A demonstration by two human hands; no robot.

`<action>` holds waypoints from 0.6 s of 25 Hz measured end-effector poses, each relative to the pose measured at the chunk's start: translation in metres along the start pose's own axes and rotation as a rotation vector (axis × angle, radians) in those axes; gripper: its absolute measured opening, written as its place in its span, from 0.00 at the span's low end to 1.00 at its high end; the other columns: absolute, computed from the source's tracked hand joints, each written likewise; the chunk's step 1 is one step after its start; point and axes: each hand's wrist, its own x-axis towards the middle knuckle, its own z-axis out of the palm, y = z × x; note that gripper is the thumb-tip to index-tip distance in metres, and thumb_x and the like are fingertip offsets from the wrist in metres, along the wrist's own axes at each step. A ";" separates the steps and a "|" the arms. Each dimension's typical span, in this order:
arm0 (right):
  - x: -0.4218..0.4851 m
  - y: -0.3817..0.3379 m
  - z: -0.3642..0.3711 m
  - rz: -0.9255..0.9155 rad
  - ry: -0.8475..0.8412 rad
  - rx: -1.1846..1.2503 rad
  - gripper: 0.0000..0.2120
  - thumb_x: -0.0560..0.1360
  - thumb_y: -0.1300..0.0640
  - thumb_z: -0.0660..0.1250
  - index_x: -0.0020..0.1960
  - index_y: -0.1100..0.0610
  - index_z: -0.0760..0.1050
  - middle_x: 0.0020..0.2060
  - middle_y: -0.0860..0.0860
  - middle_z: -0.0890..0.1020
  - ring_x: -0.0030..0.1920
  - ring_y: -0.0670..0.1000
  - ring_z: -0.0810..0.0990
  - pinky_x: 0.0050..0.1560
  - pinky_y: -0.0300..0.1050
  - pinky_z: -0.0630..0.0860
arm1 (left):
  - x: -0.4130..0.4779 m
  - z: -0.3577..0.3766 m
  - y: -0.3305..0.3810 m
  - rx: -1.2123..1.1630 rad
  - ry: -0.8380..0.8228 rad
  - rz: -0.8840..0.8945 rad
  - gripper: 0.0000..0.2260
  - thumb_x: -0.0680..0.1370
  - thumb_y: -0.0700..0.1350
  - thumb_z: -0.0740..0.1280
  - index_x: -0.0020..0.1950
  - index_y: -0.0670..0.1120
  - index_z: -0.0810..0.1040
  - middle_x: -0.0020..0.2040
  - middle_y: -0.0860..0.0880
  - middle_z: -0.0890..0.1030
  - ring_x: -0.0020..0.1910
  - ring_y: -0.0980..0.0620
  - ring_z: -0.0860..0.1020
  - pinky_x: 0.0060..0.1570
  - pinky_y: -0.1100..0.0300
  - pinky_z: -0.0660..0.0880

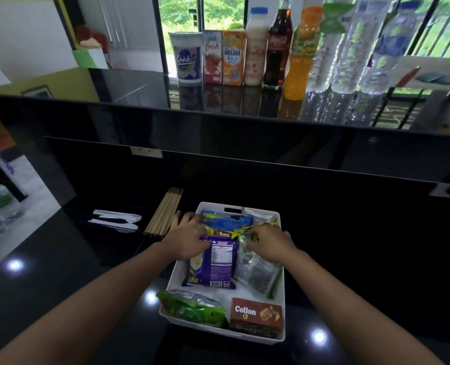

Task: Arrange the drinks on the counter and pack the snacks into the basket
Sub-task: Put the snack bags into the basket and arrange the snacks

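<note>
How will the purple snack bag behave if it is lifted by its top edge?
The purple bag looks like thin, glossy film, so it would probably flex and hang loosely. It seems puffy, so likely light. The shiny surface may be a little slippery.

On raised counter (139, 83) by window: 1 cup (186, 57), 2 cartons (212, 57), 6 bottles (256, 48); below it: 1 basket (281, 306), approx 7 snacks (212, 262).

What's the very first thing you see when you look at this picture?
The row of drinks on the upper counter by the window stands out, with the Coca-Cola bottle beside the orange juice bottle. Lower down, the left hand and right hand reach into a white basket of snacks.
</note>
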 end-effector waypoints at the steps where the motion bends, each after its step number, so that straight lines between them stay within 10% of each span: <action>1: 0.002 0.002 -0.002 0.000 0.047 0.024 0.18 0.77 0.43 0.63 0.63 0.49 0.76 0.62 0.51 0.77 0.63 0.55 0.73 0.60 0.51 0.69 | -0.001 -0.001 -0.001 -0.014 0.033 0.003 0.18 0.74 0.59 0.55 0.54 0.56 0.80 0.71 0.52 0.66 0.70 0.50 0.57 0.69 0.40 0.49; 7: 0.015 0.012 -0.003 -0.015 0.070 -0.188 0.22 0.78 0.60 0.57 0.71 0.50 0.67 0.67 0.53 0.71 0.67 0.57 0.64 0.64 0.52 0.65 | -0.001 0.000 -0.001 0.017 0.092 0.053 0.14 0.75 0.54 0.57 0.47 0.53 0.81 0.63 0.55 0.76 0.65 0.53 0.67 0.67 0.48 0.55; 15: 0.017 0.015 0.007 0.057 -0.082 -0.189 0.24 0.80 0.57 0.55 0.76 0.50 0.60 0.72 0.56 0.67 0.75 0.58 0.56 0.70 0.55 0.59 | 0.005 0.008 -0.004 -0.035 0.071 0.048 0.12 0.77 0.50 0.57 0.53 0.50 0.78 0.60 0.53 0.75 0.63 0.50 0.69 0.62 0.53 0.63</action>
